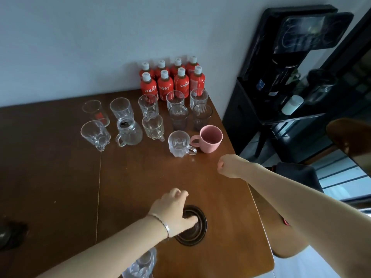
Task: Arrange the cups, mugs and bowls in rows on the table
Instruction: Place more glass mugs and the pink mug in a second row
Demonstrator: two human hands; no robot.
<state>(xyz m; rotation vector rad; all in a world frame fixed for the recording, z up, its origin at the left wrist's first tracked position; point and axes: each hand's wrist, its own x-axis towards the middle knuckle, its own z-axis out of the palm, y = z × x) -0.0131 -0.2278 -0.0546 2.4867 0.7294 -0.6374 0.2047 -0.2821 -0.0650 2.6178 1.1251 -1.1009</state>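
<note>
Red bottles (173, 82) stand behind the glasses (175, 100).
</note>
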